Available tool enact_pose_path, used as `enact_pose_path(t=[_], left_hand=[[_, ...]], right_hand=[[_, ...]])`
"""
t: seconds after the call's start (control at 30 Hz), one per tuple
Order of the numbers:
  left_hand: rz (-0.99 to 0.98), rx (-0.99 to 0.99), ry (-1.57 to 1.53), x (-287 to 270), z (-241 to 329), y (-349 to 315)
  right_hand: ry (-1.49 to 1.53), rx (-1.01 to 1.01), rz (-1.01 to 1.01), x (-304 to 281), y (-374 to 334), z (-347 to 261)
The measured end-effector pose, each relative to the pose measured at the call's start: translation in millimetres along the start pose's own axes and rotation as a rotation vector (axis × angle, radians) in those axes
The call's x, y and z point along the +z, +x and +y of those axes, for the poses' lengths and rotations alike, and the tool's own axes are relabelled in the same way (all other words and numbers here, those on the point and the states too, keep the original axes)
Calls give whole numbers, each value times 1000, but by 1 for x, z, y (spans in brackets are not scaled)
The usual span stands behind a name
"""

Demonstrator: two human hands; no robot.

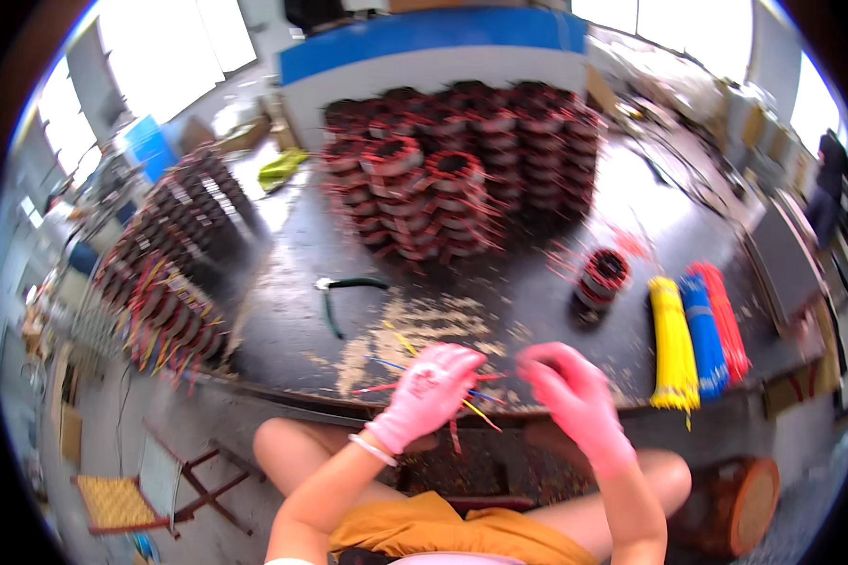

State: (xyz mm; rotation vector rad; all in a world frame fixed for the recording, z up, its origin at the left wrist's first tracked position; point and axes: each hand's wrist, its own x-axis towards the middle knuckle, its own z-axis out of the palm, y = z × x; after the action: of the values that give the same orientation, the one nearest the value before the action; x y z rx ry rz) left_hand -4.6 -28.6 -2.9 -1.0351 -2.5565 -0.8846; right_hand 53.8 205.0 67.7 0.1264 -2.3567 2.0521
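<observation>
My left hand (429,391), in a pink glove, is at the table's near edge. Its fingers are closed over a spread of yellow, blue and red wires (473,408) that stick out on both sides. Whatever the wires join under the palm is hidden. To its right, a short gap away, my right hand (570,395), also pink-gloved, is raised with fingers curled together; anything pinched there is too small to make out. Green-handled pliers (349,284) lie opened on the table beyond my left hand. A single wound motor stator (603,276) stands beyond my right hand.
Tall stacks of stators (415,188) fill the table's back middle, and more rows (174,235) stand at left. Yellow (674,344), blue (705,334) and red wire bundles (723,320) lie at right. A folding stool (127,499) and a round wooden stool (754,508) flank my legs.
</observation>
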Motion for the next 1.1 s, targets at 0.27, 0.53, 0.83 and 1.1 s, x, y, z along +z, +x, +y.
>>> enact_pose_path(t=[0.27, 0.53, 0.83, 1.1], left_hand=[[46, 23, 69, 8, -8, -19], [82, 17, 22, 21, 2, 4], [144, 68, 19, 19, 0, 3], [161, 44, -1, 19, -5, -8]], right_hand=[[965, -744, -571, -4, -74, -81], [-1587, 418, -688, -23, -1, 397], [-1576, 339, -550, -16, 0, 378], [-1257, 397, -676, 3, -5, 289]])
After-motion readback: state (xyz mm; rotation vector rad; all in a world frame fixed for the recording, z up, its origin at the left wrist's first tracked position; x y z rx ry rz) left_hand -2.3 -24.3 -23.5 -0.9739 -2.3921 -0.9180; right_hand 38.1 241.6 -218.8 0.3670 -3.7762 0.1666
